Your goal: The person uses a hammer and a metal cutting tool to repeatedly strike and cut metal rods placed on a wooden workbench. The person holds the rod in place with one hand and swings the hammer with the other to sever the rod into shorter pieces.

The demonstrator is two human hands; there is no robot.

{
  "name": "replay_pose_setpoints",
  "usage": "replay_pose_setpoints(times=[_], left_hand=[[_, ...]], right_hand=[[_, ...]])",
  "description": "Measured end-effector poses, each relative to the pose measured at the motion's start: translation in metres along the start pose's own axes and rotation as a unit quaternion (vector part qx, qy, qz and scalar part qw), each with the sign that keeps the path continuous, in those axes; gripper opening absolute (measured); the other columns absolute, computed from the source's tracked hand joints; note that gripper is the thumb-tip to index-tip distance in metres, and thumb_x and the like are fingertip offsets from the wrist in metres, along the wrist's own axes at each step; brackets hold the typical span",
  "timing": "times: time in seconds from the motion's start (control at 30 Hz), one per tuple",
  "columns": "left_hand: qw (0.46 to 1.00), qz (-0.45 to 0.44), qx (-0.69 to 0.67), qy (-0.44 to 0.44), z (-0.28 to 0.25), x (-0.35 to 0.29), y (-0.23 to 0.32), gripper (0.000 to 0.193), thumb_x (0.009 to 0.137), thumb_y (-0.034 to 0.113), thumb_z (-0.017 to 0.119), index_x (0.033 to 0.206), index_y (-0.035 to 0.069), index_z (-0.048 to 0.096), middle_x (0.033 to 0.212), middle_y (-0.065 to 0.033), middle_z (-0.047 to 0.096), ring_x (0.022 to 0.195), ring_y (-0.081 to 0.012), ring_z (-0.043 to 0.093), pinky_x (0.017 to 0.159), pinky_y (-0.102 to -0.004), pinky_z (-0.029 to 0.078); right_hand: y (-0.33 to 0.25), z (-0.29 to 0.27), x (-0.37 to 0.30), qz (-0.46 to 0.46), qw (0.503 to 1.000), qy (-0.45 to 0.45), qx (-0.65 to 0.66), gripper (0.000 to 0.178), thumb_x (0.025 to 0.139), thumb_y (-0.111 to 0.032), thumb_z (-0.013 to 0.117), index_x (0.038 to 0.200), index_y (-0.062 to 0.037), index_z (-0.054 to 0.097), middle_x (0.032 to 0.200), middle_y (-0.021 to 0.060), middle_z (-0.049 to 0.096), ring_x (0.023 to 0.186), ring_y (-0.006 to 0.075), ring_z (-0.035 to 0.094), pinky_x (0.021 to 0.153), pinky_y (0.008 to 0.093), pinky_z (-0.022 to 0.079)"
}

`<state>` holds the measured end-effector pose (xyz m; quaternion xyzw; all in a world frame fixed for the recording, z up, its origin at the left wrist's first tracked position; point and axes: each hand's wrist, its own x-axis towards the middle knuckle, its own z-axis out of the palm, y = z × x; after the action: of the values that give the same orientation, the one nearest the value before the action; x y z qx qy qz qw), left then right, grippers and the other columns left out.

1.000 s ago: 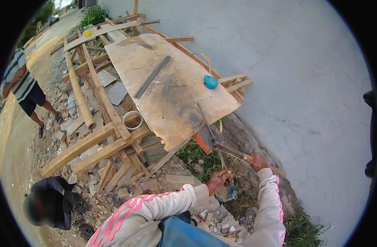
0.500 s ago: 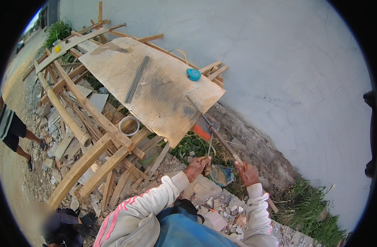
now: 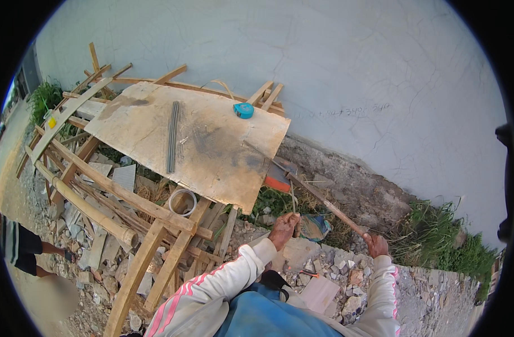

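Right hand (image 3: 375,245): closed around bar (image 3: 335,210) | left hand (image 3: 283,230): fingers closed on thin rod (image 3: 293,196) beside orange block (image 3: 278,184), board's right edge | bar: crosses that edge, tip over board (image 3: 212,163) | gray rods (image 3: 172,137): left of board's middle | 1 blue tape measure (image 3: 243,110): far edge, near right corner

Left hand (image 3: 284,230): closed, fingers curled inward. Left forearm (image 3: 226,278): extends diagonally upward and to the right from the lower edge. Right hand (image 3: 376,245): closed in a fist grip, positioned lower and farther right. Right forearm (image 3: 380,295): nearly vertical. The hands are well apart.
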<state>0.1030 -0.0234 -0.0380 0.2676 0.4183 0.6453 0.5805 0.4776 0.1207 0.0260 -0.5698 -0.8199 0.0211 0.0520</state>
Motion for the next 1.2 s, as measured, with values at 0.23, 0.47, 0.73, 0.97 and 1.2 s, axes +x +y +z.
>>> replay_pose_setpoints(times=[0.23, 0.47, 0.73, 0.97, 1.2], left_hand=[[0.993, -0.022, 0.109, 0.034, -0.059, -0.01, 0.026, 0.021, 0.102, 0.02, 0.053, 0.089, 0.006, 0.063, 0.069, 0.0031, 0.052, 0.059, -0.0066, 0.048, 0.052, -0.0254, 0.04], [0.898, 0.079, 0.43, 0.043, -0.055, -0.009, 0.033, 0.017, 0.09, 0.02, 0.06, 0.09, 0.003, 0.065, 0.081, -0.0163, 0.068, 0.075, -0.0319, 0.066, 0.071, -0.0417, 0.051], [0.819, 0.15, 0.547, 0.086, -0.035, -0.038, 0.056, 0.018, 0.092, 0.02, 0.059, 0.094, 0.002, 0.06, 0.083, -0.0225, 0.068, 0.079, -0.0421, 0.068, 0.071, -0.0528, 0.052], [0.73, 0.165, 0.653, 0.118, -0.02, -0.05, 0.072, 0.023, 0.092, 0.026, 0.062, 0.09, 0.004, 0.061, 0.08, -0.0223, 0.069, 0.074, -0.0421, 0.068, 0.066, -0.053, 0.053], [0.692, 0.163, 0.695, 0.104, -0.026, -0.051, 0.078, 0.026, 0.091, 0.031, 0.064, 0.085, 0.006, 0.062, 0.075, -0.0204, 0.068, 0.066, -0.0406, 0.067, 0.062, -0.0528, 0.053]], right_hand=[[-0.092, 0.016, -0.128, 0.104, 0.991, 0.067, -0.045, 0.071, 0.096, -0.069, 0.044, 0.083, -0.0043, 0.07, 0.071, 0.0245, 0.066, 0.073, 0.0455, 0.066, 0.064, 0.0552, 0.05], [-0.075, -0.011, -0.127, 0.053, 0.991, -0.06, 0.112, 0.07, 0.097, -0.066, 0.048, 0.078, -0.0006, 0.063, 0.064, 0.0237, 0.061, 0.065, 0.0452, 0.063, 0.06, 0.0534, 0.045], [-0.05, -0.013, -0.106, 0.009, 0.988, -0.064, 0.137, 0.061, 0.098, -0.058, 0.054, 0.076, -0.0005, 0.061, 0.062, 0.0244, 0.058, 0.065, 0.0465, 0.061, 0.059, 0.054, 0.045], [-0.056, -0.002, -0.111, -0.013, 0.986, -0.062, 0.151, 0.057, 0.099, -0.055, 0.054, 0.08, -0.0023, 0.063, 0.063, 0.0234, 0.06, 0.065, 0.0475, 0.061, 0.059, 0.0555, 0.046], [-0.068, 0.014, -0.131, 0.021, 0.991, -0.034, 0.129, 0.063, 0.098, -0.063, 0.05, 0.082, -0.0024, 0.063, 0.063, 0.0238, 0.061, 0.064, 0.0464, 0.063, 0.058, 0.0549, 0.047]])
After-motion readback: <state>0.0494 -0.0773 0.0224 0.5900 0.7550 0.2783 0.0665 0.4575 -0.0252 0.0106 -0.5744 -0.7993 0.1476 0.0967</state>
